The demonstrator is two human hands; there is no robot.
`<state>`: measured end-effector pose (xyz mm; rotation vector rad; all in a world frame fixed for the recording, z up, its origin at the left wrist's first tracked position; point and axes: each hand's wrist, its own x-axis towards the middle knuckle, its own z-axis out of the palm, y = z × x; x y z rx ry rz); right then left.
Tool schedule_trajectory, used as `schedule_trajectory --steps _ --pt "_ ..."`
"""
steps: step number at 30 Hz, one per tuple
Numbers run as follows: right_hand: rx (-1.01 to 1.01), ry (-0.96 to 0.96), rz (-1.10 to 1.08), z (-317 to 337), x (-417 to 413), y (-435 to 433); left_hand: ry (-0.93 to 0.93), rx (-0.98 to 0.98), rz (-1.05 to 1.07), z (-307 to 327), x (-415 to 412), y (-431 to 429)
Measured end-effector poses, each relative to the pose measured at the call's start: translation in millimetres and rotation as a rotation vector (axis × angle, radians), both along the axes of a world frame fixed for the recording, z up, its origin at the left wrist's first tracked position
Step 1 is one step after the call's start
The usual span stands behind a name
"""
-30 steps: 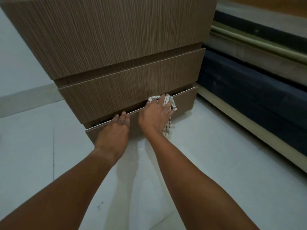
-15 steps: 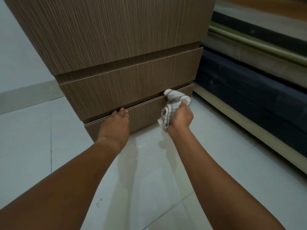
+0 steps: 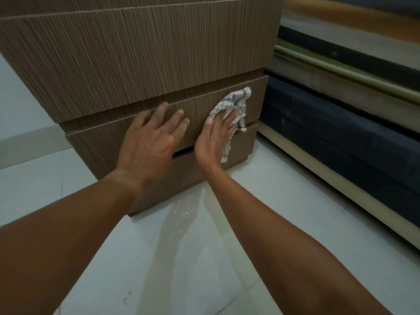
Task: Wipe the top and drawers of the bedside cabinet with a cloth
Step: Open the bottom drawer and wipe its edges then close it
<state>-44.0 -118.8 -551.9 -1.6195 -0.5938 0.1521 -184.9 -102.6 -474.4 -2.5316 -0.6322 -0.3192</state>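
The brown wood-grain bedside cabinet [image 3: 141,53] fills the upper left, with its drawer fronts stacked below a tall top panel. My right hand [image 3: 214,137] presses a white checked cloth [image 3: 234,105] flat against the right part of the middle drawer front [image 3: 200,110]; the cloth hangs down over the gap onto the bottom drawer [image 3: 241,146]. My left hand [image 3: 152,137] rests with spread fingers on the same middle drawer front, just left of the right hand. The bottom drawer sits closed, flush with the cabinet.
Pale floor tiles [image 3: 261,212] run under my arms, with a wet or dusty patch [image 3: 184,208] at the cabinet's foot. A bed with a dark blue base [image 3: 341,133] and beige plinth [image 3: 329,176] stands close on the right.
The bottom drawer, slightly pulled out a second ago, is now closed. Both hands rose from its top edge to the middle drawer front, the right one carrying the cloth up and right.
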Motion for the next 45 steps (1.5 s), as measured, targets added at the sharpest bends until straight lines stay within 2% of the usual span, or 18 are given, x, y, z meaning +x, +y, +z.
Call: schedule_trajectory --steps 5,8,12,14,19,24,26,30,35,43,45 --pt "0.121 0.03 -0.163 44.1 89.3 5.4 -0.035 0.013 0.074 -3.9 27.3 6.8" --pt "0.166 0.124 -0.179 34.6 124.5 -2.2 -0.081 -0.034 0.089 -4.9 37.1 3.5" --pt "0.197 0.297 -0.137 15.6 121.7 -7.3 -0.112 -0.059 0.101 -4.3 39.6 1.4" --pt "0.18 0.308 -0.17 26.3 112.7 -4.0 -0.125 -0.072 0.09 -2.9 38.7 1.3" --pt "0.158 0.031 -0.191 44.4 70.1 8.4 -0.161 -0.097 0.072 3.7 38.5 -3.4" --pt "0.128 -0.207 -0.014 17.6 0.8 -0.5 -0.21 -0.14 0.079 9.1 40.5 -4.8" --pt "0.106 -0.223 0.001 22.9 3.9 -5.1 -0.252 -0.174 0.067 12.0 38.7 -4.2" --pt "-0.034 -0.188 -0.116 56.4 66.9 -13.3 -0.285 -0.197 0.034 17.3 33.0 -0.9" --pt "-0.022 -0.076 -0.198 68.2 125.1 -30.9 -0.257 -0.224 0.067 24.6 34.8 -1.8" --pt "0.059 0.185 -0.247 84.9 105.3 -26.0 -0.156 -0.254 0.129 33.2 38.0 -1.5" --pt "0.069 0.308 -0.247 79.7 95.3 -24.9 -0.145 -0.27 0.137 33.5 39.2 -1.6"
